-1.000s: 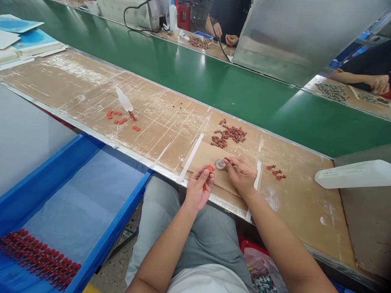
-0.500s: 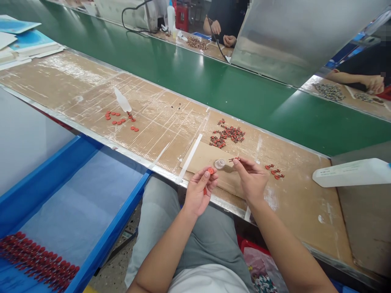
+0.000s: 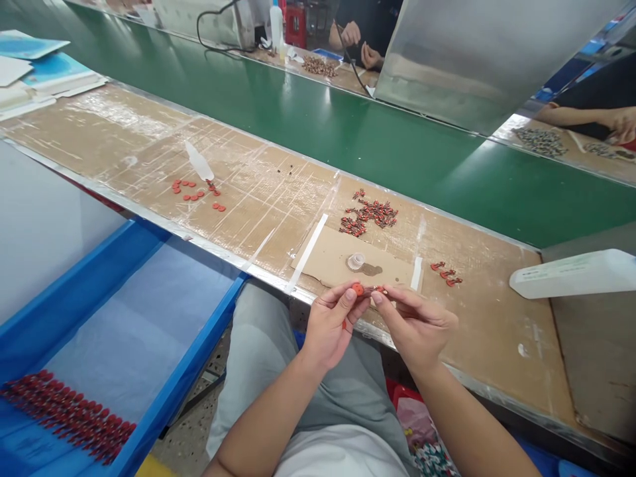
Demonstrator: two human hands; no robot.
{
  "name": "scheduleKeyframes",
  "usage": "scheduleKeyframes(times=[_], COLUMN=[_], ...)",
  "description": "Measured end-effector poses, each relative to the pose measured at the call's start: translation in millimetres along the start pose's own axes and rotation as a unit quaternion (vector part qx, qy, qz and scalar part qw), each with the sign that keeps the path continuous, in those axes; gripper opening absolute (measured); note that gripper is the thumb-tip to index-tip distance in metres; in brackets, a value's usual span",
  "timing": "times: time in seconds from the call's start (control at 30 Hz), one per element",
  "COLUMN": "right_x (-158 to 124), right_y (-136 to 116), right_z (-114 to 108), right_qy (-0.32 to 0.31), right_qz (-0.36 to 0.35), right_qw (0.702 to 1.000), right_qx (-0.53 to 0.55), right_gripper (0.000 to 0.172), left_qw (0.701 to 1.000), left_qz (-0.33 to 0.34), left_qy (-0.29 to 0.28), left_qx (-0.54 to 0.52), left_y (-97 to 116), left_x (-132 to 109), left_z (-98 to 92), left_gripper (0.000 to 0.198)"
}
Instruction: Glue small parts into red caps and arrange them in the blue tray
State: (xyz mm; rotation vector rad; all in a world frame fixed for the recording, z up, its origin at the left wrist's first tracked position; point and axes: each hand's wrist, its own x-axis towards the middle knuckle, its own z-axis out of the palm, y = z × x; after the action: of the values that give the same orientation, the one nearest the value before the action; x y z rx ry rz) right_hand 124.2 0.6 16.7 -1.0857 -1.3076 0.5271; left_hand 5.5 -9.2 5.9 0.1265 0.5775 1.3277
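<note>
My left hand [image 3: 332, 324] pinches a small red disc [image 3: 357, 289] between thumb and fingers at the near edge of the cardboard-covered bench [image 3: 149, 152]. Facing it, my right hand [image 3: 415, 321] pinches a small red and dark part [image 3: 380, 289] whose end meets the disc. Just beyond the hands a small clear cap [image 3: 356, 261] sits on a loose cardboard sheet [image 3: 328, 255]. A pile of the red and dark parts [image 3: 368, 217] lies farther back. Three more of these parts [image 3: 446, 273] lie to the right of the sheet.
Loose red discs [image 3: 195, 191] and a clear nozzle [image 3: 199, 162] lie to the left. A blue tray [image 3: 163, 391] at lower left holds rows of red pieces [image 3: 69, 414]. A white bottle [image 3: 576, 273] lies at right. Beyond the green conveyor belt [image 3: 348, 132], other people's hands work.
My right hand left the clear cap and came back toward me with its small part. Both hands now meet at the bench edge, the part touching the red disc.
</note>
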Motion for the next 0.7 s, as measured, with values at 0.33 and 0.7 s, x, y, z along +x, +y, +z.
scheduleKeyframes(times=[0.33,0.7], right_x=[1,0], right_y=[-2,9], right_z=[0,-4], right_qy=[-0.018,-0.034], right_qz=[-0.007,-0.039], right_qw=[1.000,0.998], right_qx=[0.006,-0.033], right_gripper=[0.020,0.023], left_qw=[1.000,1.000], left_qz=[0.008,0.010], left_qy=[0.005,0.008], left_qx=[0.007,0.010], left_y=[-2,-1], left_x=[0,-1], left_z=[-2.3,-0.5], left_gripper=[0.022,0.022])
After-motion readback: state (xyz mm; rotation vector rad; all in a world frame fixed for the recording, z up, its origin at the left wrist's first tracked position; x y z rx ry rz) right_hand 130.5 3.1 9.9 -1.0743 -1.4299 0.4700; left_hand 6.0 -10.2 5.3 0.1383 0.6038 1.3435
